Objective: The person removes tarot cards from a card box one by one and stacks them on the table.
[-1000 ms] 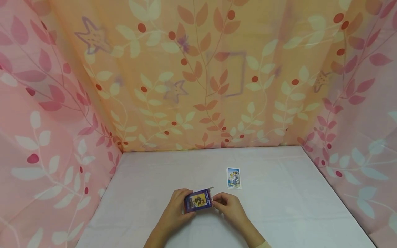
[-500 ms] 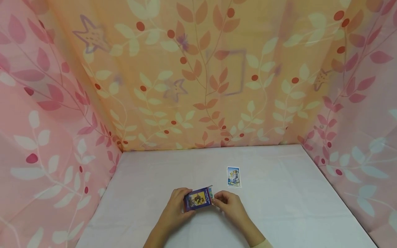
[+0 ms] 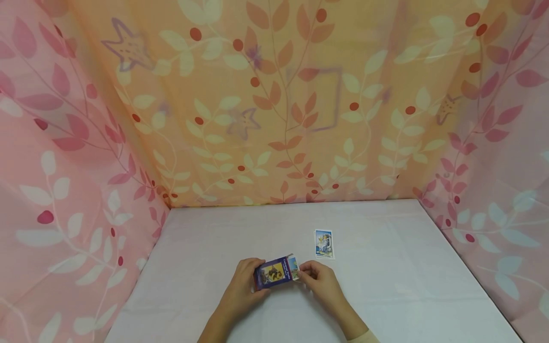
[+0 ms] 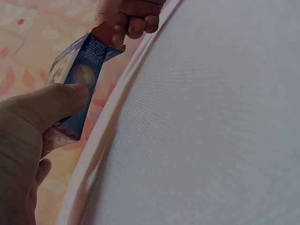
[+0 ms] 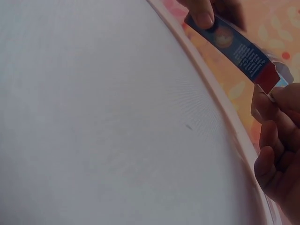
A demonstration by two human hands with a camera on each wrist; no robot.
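Note:
My left hand [image 3: 245, 284] grips a dark blue card box [image 3: 272, 275] by its left end, thumb along the near side, as the left wrist view also shows. The box's right end is open, with its flap raised. From that end pokes an illustrated card [image 3: 294, 267], partly out. My right hand [image 3: 319, 281] pinches the card's outer edge between thumb and forefinger, other fingers curled. Whether one card or several are pinched I cannot tell. Beyond the right hand, a small stack of picture cards [image 3: 324, 244] lies face up on the table.
A white cloth covers the table [image 3: 206, 238]. An orange leaf-patterned curtain [image 3: 274, 119] rises along its back edge. Pink patterned curtains flank it, one on the left [image 3: 86, 200] and one on the right [image 3: 493, 200].
The right hand has shifted slightly right, drawing the card further out of the box's open end. The left hand keeps its hold on the box, and the stack of cards stays put.

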